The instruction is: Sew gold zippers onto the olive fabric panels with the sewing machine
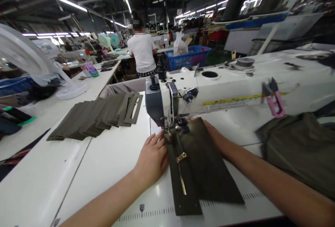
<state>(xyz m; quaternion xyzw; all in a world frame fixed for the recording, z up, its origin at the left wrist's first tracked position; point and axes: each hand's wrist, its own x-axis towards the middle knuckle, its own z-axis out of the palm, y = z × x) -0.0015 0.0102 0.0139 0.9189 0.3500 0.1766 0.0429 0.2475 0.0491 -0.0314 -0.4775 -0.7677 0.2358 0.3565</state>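
Note:
My left hand [153, 159] lies flat against the left edge of an olive fabric piece with a brass zipper [199, 164], pressing it to the table. The top of that piece runs under the sewing machine's presser foot [172, 125]. A brass zipper slider [181, 157] sits midway along the teeth. My right hand [212, 135] reaches in at the far right edge of the fabric, its fingers hidden by the cloth.
A white industrial sewing machine arm [222, 94] spans the table, with pink thread snips [274, 101] hanging on it. A stack of olive fabric pieces [94, 117] lies to the left, and an olive cloth pile [298, 150] lies right. A co-worker [142, 50] sits beyond, near a blue crate [187, 59].

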